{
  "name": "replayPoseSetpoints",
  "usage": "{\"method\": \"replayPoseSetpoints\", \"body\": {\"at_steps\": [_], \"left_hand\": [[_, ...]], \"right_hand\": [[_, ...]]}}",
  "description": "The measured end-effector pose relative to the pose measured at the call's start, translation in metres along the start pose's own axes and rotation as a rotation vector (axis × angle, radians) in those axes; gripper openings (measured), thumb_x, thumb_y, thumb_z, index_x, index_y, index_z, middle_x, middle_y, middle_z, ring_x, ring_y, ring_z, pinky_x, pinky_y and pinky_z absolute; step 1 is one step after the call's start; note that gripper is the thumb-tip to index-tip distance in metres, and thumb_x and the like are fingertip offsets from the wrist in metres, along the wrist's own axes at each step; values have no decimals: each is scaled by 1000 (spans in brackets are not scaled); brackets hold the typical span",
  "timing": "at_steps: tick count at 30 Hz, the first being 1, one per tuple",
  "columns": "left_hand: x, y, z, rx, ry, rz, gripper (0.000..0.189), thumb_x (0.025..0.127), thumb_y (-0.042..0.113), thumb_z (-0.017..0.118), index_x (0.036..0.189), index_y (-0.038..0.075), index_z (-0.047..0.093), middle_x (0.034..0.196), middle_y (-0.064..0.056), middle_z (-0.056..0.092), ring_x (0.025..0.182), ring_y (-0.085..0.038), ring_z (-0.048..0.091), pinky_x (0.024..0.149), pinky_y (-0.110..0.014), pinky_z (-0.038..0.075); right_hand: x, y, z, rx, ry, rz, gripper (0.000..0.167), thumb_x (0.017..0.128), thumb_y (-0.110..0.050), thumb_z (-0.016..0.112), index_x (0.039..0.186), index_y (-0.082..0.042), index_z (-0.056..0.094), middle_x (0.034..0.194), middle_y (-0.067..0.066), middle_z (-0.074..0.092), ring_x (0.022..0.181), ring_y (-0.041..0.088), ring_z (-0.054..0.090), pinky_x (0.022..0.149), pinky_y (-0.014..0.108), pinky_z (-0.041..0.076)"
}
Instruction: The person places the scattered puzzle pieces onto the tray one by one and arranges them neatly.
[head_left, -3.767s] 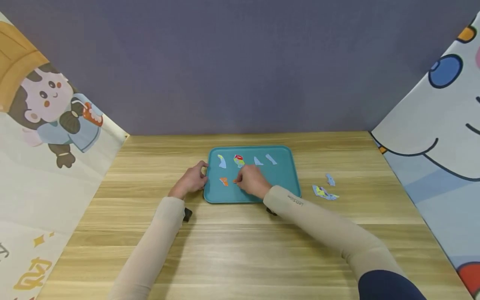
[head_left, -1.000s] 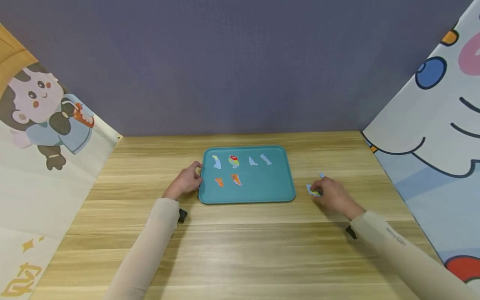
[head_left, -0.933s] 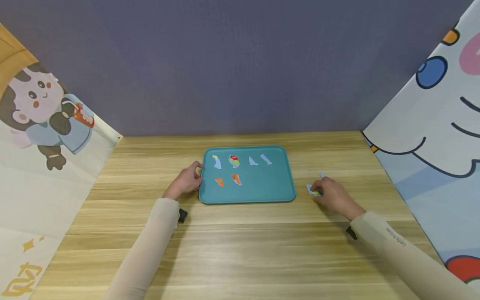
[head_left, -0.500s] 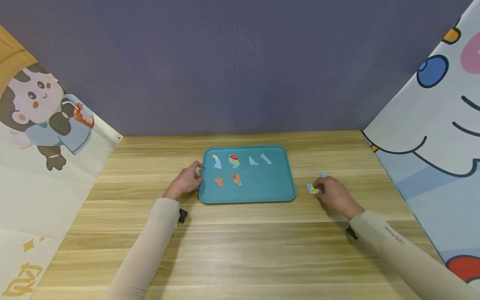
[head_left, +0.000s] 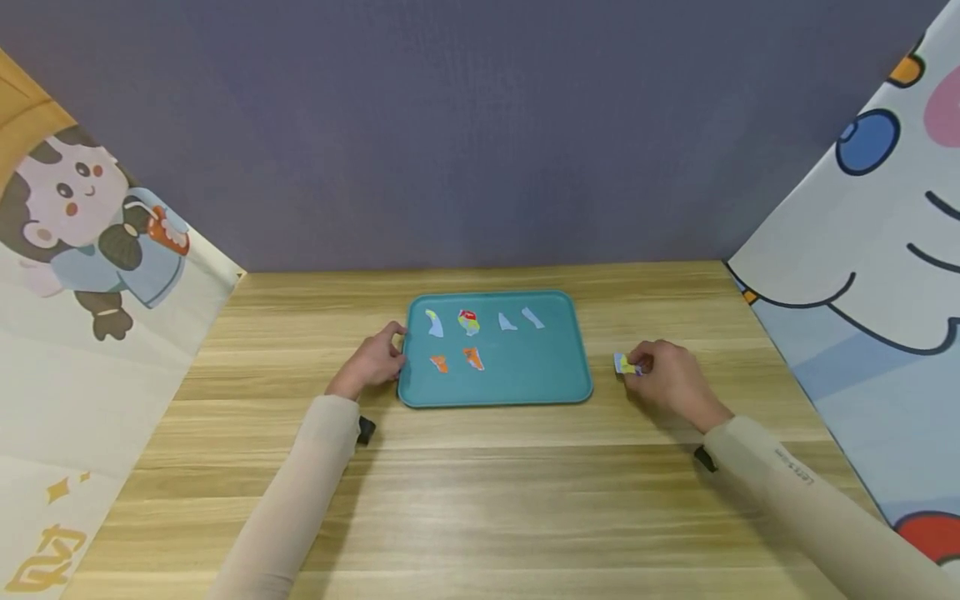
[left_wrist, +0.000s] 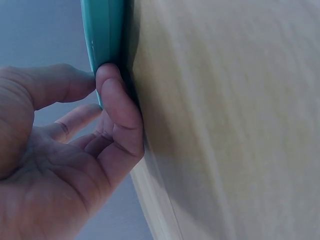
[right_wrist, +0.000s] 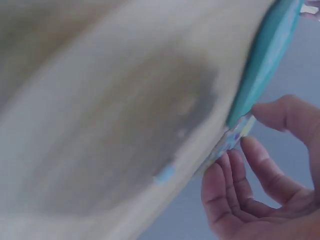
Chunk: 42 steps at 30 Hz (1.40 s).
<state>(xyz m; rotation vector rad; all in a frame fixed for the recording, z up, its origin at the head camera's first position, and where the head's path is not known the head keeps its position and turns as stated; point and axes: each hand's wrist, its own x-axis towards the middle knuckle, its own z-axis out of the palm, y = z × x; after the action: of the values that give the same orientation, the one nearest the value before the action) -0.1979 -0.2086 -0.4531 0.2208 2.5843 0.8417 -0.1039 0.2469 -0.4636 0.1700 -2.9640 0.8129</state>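
Observation:
A teal tray (head_left: pixel 525 379) lies on the wooden table. My left hand (head_left: pixel 369 363) holds its left rim; in the left wrist view the thumb and curled index finger (left_wrist: pixel 120 105) meet at the edge. Right of the tray, my right hand (head_left: pixel 670 379) pinches a flat, irregular blue-and-yellow puzzle piece (head_left: pixel 624 365) between thumb and fingers, raised just off the table. The right wrist view shows this piece nearly edge-on, its far part covered by fingers. Below it, a small light-blue piece (right_wrist: pixel 165 173) lies on the table, hidden in the head view.
Along the tray's back row lie a blue-yellow piece (head_left: pixel 435 323), a red-yellow piece (head_left: pixel 468 322) and two pale blue pieces (head_left: pixel 507 322). Two orange pieces (head_left: pixel 473 358) lie in front of them. A grey partition (head_left: pixel 480 133) stands behind the table (head_left: pixel 480 500).
My right hand has gone from the tray to the table pieces, then picked up the blue-and-yellow piece and raised it slightly. A second orange piece now lies on the tray. My left hand stays.

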Motion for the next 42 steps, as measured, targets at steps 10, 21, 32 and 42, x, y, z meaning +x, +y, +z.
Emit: {"method": "replayPoseSetpoints", "body": {"at_steps": [10, 21, 32, 42], "left_hand": [[0, 2, -2, 2, 3, 10, 48, 93, 4, 51, 138, 7, 34, 93, -17, 60, 68, -20, 61, 59, -30, 50], [1, 1, 0, 14, 13, 11, 47, 92, 4, 51, 136, 7, 36, 90, -15, 62, 66, -20, 61, 58, -30, 49], [0, 2, -1, 19, 12, 1, 47, 92, 4, 51, 136, 7, 35, 89, -14, 62, 65, -19, 60, 58, -30, 49], [1, 4, 0, 8, -3, -11, 47, 92, 3, 50, 136, 7, 35, 91, -15, 63, 66, -20, 60, 58, -30, 48]], "right_hand": [[8, -25, -12, 61, 119, -71, 26, 78, -12, 75, 100, -2, 67, 92, 11, 63, 78, 25, 60, 67, 42, 49], [26, -58, 4, 126, 34, -88, 25, 80, -15, 73, 102, -5, 69, 95, 8, 62, 83, 25, 57, 71, 40, 46], [53, -100, 43, 138, -35, -143, 22, 78, -14, 75, 96, -3, 70, 91, 8, 67, 80, 23, 61, 73, 39, 47], [77, -124, 73, 10, -160, -72, 19, 77, -18, 76, 90, -5, 71, 86, 4, 65, 78, 20, 58, 71, 36, 47]]}}
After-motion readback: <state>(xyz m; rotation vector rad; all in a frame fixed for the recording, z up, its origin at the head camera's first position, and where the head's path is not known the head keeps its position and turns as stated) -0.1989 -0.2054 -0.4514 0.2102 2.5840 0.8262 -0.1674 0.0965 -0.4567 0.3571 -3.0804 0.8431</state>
